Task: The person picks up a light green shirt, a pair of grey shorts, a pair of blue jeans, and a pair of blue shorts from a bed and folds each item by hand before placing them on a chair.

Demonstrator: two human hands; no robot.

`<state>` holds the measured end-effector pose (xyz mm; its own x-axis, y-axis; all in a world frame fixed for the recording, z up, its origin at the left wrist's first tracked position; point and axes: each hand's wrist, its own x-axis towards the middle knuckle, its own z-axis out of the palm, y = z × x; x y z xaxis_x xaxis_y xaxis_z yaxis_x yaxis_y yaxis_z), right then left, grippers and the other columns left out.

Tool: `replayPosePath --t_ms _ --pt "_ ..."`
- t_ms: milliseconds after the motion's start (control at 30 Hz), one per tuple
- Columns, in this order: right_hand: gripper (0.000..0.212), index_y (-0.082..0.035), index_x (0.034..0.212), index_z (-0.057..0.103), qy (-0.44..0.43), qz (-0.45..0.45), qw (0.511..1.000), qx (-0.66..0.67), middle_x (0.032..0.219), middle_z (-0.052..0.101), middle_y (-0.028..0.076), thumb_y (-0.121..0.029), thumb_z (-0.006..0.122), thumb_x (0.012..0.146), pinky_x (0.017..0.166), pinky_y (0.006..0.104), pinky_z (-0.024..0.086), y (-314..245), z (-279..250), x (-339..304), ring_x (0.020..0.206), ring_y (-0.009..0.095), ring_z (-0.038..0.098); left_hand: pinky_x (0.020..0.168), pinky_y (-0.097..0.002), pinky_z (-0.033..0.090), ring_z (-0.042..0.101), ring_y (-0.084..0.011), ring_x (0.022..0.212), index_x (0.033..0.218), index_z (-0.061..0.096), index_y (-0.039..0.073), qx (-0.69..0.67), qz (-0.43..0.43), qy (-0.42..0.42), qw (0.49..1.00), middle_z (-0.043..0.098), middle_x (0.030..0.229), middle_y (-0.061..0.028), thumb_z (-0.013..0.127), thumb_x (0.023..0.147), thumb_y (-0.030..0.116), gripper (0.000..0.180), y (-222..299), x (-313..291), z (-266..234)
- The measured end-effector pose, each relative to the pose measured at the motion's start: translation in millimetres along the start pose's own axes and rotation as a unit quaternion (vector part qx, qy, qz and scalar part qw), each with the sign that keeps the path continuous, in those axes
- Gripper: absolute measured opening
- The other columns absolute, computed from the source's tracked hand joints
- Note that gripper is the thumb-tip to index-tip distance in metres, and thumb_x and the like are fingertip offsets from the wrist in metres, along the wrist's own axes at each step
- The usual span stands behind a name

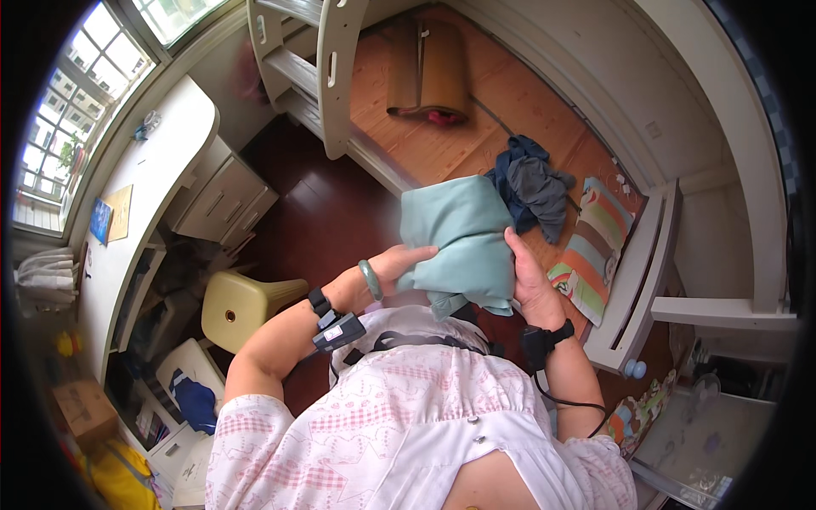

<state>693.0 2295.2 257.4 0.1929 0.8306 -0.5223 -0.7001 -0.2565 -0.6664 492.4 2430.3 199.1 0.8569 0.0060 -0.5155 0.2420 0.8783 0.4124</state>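
Observation:
A folded bundle of pale teal cloth [459, 238] is held up in front of me between both hands. My left hand [401, 265] grips its left side, thumb lying on top and the other fingers hidden beneath. On the opposite side my right hand [529, 268] clasps the edge, its thumb pointing up along the fabric and the remaining fingers mostly out of sight underneath. A loose corner of the cloth hangs at the near end. What kind of textile it is, I cannot tell.
Beyond the bundle, a wooden bunk platform [365, 106] carries a rolled brown mat [429, 72], crumpled dark clothes [535, 183] and a striped pillow [595, 246]. A white ladder [336, 76] rises at its edge. Leftward stand a yellow stool [234, 310] and a long white desk [161, 161].

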Motion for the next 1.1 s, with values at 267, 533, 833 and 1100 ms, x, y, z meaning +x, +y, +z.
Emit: replayPosePath --t_ms 267,533,833,1100 --pt "0.04 -0.002 0.124 0.047 0.01 0.092 0.994 -0.064 0.12 0.054 0.007 -0.013 0.058 0.087 0.098 0.0334 0.036 45 -24 14 0.114 0.018 0.047 0.091 -0.0377 0.048 0.056 -0.0235 0.107 0.131 0.037 0.007 -0.063 0.147 0.037 0.986 0.051 0.121 -0.0119 0.055 0.08 -0.006 0.055 -4 0 -42" --pt "0.034 -0.003 0.119 0.05 0.047 0.132 0.989 -0.041 0.111 0.059 0.008 -0.008 0.056 0.086 0.087 0.0355 0.047 23 -67 94 0.1 0.02 0.057 0.091 -0.041 0.042 0.055 -0.0252 0.104 0.135 0.029 0.011 -0.107 0.047 0.14 0.983 0.047 0.121 -0.011 0.051 0.084 -0.001 0.056 -5 10 -42" --pt "0.036 -0.003 0.121 0.045 0.03 0.028 0.999 -0.016 0.114 0.054 0.009 -0.007 0.052 0.086 0.088 0.0383 0.047 -51 -78 224 0.103 0.023 0.055 0.087 -0.0419 0.046 0.056 -0.0295 0.105 0.138 0.02 0.014 -0.24 0.059 0.289 0.925 0.05 0.12 -0.018 0.053 0.084 -0.002 0.065 -15 32 -34" --pt "0.051 -0.012 0.131 0.037 0.038 0.069 0.996 -0.044 0.133 0.041 0.011 -0.024 0.058 0.086 0.102 0.044 0.027 -40 -162 315 0.126 0.023 0.034 0.085 -0.041 0.047 0.059 -0.0281 0.099 0.121 0.037 0.014 -0.332 0.067 0.297 0.893 0.058 0.111 -0.0146 0.054 0.083 -0.001 0.044 -39 58 -31"
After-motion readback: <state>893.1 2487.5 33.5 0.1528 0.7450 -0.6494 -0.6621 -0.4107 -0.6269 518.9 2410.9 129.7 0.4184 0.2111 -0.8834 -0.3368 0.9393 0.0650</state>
